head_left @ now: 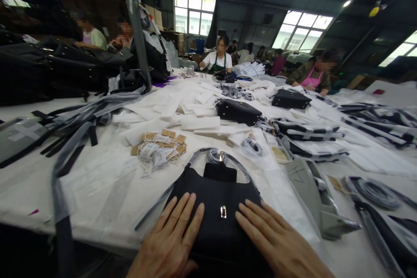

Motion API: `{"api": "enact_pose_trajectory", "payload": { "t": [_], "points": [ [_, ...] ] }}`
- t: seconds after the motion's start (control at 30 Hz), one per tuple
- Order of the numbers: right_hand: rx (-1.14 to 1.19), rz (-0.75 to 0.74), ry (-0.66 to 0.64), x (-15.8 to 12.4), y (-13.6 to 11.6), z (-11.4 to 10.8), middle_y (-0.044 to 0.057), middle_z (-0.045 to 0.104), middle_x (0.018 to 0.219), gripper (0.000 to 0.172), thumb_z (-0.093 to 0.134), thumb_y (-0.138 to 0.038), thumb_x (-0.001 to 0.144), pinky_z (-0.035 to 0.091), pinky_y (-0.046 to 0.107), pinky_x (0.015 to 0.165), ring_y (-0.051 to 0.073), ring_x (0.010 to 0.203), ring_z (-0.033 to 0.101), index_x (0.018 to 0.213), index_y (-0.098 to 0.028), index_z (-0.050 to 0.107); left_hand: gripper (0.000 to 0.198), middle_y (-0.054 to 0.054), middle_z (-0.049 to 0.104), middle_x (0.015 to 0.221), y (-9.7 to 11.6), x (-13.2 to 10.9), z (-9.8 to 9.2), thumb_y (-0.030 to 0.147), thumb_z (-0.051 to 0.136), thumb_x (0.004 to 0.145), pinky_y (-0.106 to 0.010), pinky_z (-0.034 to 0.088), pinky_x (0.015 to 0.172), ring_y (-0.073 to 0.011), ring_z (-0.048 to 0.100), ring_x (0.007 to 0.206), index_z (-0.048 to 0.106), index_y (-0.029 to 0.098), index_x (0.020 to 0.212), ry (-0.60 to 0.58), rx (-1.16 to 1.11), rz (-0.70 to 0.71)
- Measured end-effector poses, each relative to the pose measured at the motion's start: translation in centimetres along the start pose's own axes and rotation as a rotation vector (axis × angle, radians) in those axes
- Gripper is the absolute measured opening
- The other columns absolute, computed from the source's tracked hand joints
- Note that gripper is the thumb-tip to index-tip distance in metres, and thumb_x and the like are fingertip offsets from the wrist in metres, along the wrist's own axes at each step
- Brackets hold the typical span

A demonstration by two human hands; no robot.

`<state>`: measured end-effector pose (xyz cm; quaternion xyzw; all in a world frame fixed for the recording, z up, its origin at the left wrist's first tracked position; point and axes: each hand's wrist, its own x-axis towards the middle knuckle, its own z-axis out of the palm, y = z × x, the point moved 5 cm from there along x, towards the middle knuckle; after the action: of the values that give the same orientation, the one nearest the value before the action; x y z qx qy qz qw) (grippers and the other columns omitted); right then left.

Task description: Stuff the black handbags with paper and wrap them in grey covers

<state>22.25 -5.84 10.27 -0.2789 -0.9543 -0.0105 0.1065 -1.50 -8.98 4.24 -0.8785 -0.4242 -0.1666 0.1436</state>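
Observation:
A black handbag [215, 230] lies on the table's near edge, its flap [220, 173] folded back at the far side. A gold clasp [223, 212] shows on its front panel, and another metal piece [222, 156] sits on the flap. The wrapped handle [239, 166] arches beyond the bag. My left hand [172, 234] rests flat on the bag's left side, fingers stretched out. On the right side, my right hand [273, 234] lies flat too, fingers extended. The bag's lower part fades into dark shadow between my wrists.
Brown and white hang tags [159, 150] lie in a heap beyond the bag. A grey tape dispenser [317, 195] stands at right. Wrapped straps [70, 156] hang over the left table edge. More black bags [239, 110] and white sheets [198, 122] cover the middle. Co-workers [220, 58] sit farther back.

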Motion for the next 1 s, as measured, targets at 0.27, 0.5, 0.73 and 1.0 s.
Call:
{"api": "enact_pose_trajectory", "payload": {
  "t": [0.27,0.5,0.73,1.0],
  "points": [
    [0.060,0.275,-0.157,1.8,2.0,4.4,0.014,0.051,0.148,0.077,0.072,-0.023,0.075,0.040,0.059,0.112,0.038,0.132,0.051,0.148,-0.018,0.047,0.064,-0.011,0.062,0.138,-0.9,2.9,2.4,0.003,0.039,0.085,-0.040,0.050,0.105,-0.0249,0.061,0.123,0.045,0.020,0.147,-0.102,-0.027,0.005],
    [-0.120,0.228,0.000,1.8,3.2,7.1,0.010,0.054,0.146,0.068,0.046,0.000,0.082,0.045,0.057,0.108,0.033,0.133,0.051,0.147,-0.021,0.048,0.070,-0.010,0.061,0.138,-1.4,3.1,5.1,0.002,0.042,0.086,-0.035,0.054,0.097,-0.0253,0.063,0.121,0.038,0.025,0.152,-0.100,0.062,0.010],
    [-0.189,0.243,0.140,0.6,2.1,10.7,0.020,0.035,0.156,0.083,0.063,-0.048,0.088,0.040,0.069,0.105,0.046,0.141,0.037,0.157,-0.017,0.029,0.078,-0.015,0.050,0.148,0.9,2.3,5.8,0.029,0.065,0.087,-0.068,0.027,0.110,-0.0411,0.050,0.131,0.026,0.040,0.154,0.108,0.243,0.126],
    [0.048,0.141,0.051,4.6,3.9,11.7,0.015,0.039,0.155,0.097,0.056,-0.073,0.084,0.036,0.056,0.115,0.037,0.142,0.039,0.156,-0.015,0.029,0.068,-0.012,0.068,0.127,0.8,5.2,5.6,0.050,0.062,0.090,-0.054,0.038,0.106,-0.0337,0.065,0.112,0.036,0.036,0.152,0.244,0.297,0.258]
  ]
}}
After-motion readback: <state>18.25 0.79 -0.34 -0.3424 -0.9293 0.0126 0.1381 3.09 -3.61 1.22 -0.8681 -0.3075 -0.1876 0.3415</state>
